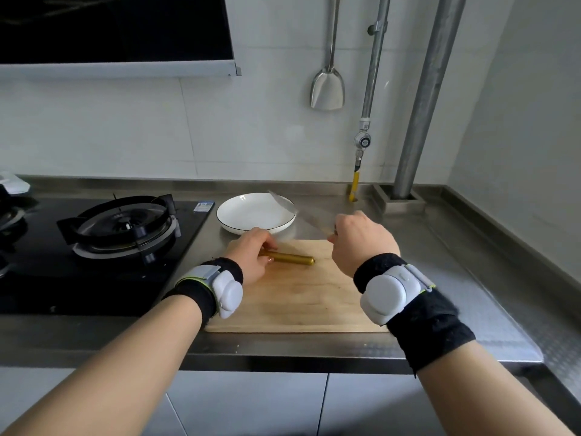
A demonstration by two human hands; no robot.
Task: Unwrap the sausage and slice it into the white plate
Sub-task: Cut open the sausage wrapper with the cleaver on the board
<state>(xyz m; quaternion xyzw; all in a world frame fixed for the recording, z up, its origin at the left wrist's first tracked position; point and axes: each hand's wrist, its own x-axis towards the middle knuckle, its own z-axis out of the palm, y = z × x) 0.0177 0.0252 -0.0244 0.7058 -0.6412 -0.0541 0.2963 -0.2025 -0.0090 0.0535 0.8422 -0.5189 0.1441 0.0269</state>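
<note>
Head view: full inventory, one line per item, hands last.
sausage: 1, golden-brown wrapper, lying on cutting board
cutting board: 1, light wood, counter front
white plate: 1, white with dark rim, behind board
knife: 1, steel, raised over plate edge
gas stove: 1, black, left
spatula: 1, steel, hanging on wall
pipes: 2, grey, right wall
wrist devices: 2, white, on black bands
left hand: grip on sausage
right hand: grip on knife
</note>
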